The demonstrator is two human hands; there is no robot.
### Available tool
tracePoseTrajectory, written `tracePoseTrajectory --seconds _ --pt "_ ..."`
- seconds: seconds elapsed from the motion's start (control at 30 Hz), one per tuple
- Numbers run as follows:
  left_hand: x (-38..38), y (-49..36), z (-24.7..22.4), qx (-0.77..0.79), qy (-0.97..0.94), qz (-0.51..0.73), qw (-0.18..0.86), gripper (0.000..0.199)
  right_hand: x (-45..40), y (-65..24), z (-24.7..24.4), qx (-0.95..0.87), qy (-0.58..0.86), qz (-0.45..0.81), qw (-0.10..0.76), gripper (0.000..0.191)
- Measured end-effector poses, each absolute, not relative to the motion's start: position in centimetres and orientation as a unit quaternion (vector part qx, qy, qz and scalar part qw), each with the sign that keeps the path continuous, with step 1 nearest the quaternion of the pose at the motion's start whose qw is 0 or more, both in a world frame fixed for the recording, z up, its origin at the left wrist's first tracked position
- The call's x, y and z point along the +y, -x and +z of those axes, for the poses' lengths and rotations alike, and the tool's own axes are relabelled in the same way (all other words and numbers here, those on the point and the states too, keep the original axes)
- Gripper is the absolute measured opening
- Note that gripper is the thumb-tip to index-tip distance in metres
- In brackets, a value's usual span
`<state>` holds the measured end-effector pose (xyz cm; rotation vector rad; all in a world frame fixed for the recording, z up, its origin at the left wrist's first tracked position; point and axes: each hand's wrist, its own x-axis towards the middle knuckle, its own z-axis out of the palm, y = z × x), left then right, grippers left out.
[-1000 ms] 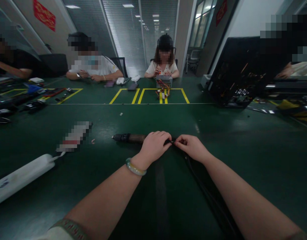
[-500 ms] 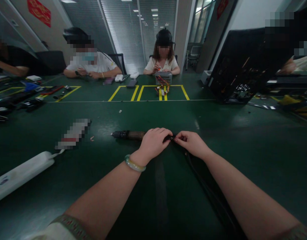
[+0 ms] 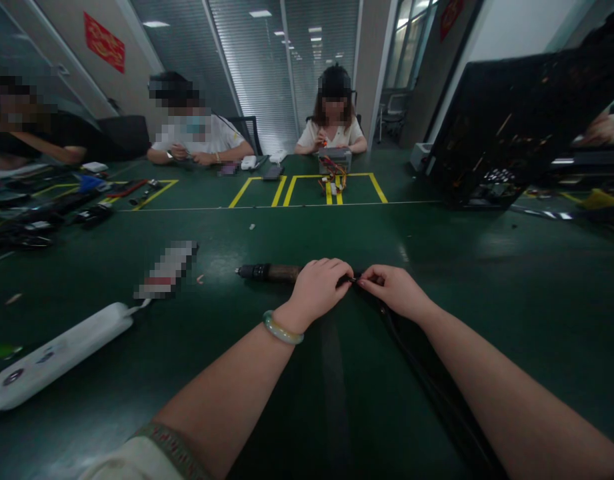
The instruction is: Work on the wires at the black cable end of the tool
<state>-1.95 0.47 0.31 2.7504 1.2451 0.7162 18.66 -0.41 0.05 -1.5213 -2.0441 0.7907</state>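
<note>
A dark pen-shaped electric screwdriver (image 3: 274,273) lies on the green table, its metal tip pointing left. My left hand (image 3: 319,287), with a jade bangle (image 3: 283,328) on the wrist, is wrapped over the tool's right-hand end. Close beside it on the right, my right hand (image 3: 389,287) pinches at the tool's rear end where the cable joins; the small part between its fingertips is too small to make out. A black cable (image 3: 411,360) runs from there down toward the lower right, beside my right forearm.
A white power strip (image 3: 61,357) lies at the left, near a blurred-out flat item (image 3: 169,269). A large black panel-like case (image 3: 511,133) stands at the back right. Across the table, people sit behind a grey box with coloured wires (image 3: 335,160). Tools and cables clutter the far left.
The whole view has shifted, so the scene sits slightly further right and lower. Both hands keep their grip on the tool's rear end, with little visible movement.
</note>
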Motion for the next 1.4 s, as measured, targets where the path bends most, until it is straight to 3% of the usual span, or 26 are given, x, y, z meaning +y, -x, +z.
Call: tracePoseTrajectory --seconds 1.4 --pt "0.52 2.04 0.25 0.402 -0.889 0.220 0.023 0.010 -0.52 -18.54 -0.05 -0.738 0.555 0.300 0.238 0.019"
